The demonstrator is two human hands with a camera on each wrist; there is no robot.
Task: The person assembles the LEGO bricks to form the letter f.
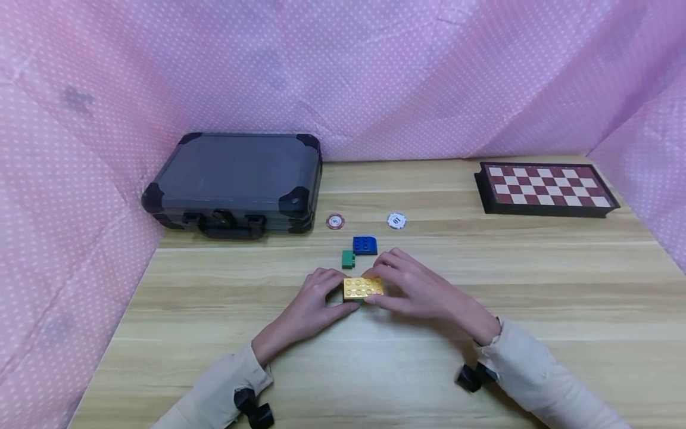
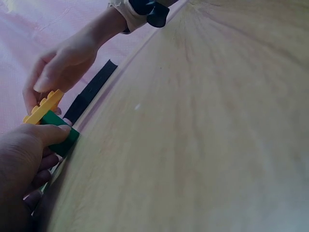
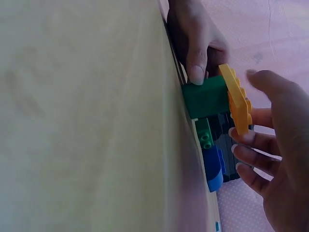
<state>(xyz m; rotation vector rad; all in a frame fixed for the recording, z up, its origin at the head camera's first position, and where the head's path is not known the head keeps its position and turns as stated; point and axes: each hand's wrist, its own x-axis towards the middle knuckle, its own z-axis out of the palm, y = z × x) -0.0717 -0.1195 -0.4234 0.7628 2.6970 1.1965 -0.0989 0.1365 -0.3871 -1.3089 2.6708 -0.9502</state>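
In the head view a yellow brick (image 1: 363,288) with studs lies on top of a green block (image 3: 207,96), most of which it hides there. My left hand (image 1: 316,298) pinches the green block, its thumb on the near side in the left wrist view. Around the yellow brick's right end curves my right hand (image 1: 415,286), fingers relaxed. In the right wrist view its fingertips (image 3: 239,133) touch the brick while the thumb stands slightly apart. Just beyond the hands are a small green brick (image 1: 348,259) and a blue brick (image 1: 365,245).
A grey case (image 1: 236,176) with black corners lies at the back left. Behind the bricks lie a red poker chip (image 1: 334,221) and a white poker chip (image 1: 396,220). At the back right is a checkered board (image 1: 546,187). Pink dotted cloth (image 1: 375,77) surrounds the wooden table (image 1: 536,274).
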